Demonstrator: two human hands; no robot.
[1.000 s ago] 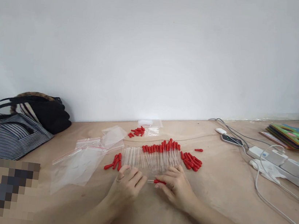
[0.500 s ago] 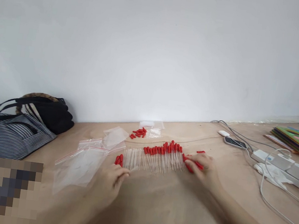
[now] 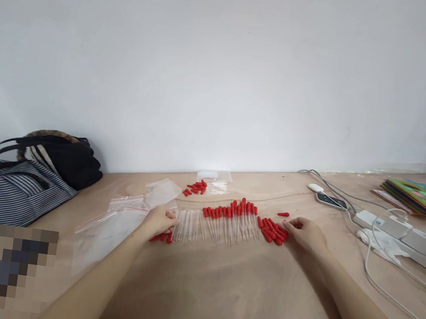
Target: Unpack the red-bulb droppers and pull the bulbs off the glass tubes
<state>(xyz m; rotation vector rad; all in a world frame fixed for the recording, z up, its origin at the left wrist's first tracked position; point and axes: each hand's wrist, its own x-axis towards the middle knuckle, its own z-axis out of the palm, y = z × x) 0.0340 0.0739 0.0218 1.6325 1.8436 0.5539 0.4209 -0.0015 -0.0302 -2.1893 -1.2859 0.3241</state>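
Observation:
A row of clear glass dropper tubes, many with red rubber bulbs on their far ends, lies across the wooden table. My left hand is at the row's left end, fingers curled against the bare tubes, with a few loose red bulbs just beneath it. My right hand rests at the right end, fingers curled beside a pile of loose red bulbs. What either hand pinches is too small to make out. One bulb lies alone behind the pile.
Clear zip bags lie to the left, and a striped bag stands at the far left. More red bulbs sit near the wall. A phone, chargers with cables and coloured boards are on the right.
Both hands were together at the near edge of the row with a red-bulbed dropper between them. They have since spread apart, left hand to the left end, right hand to the bulb pile.

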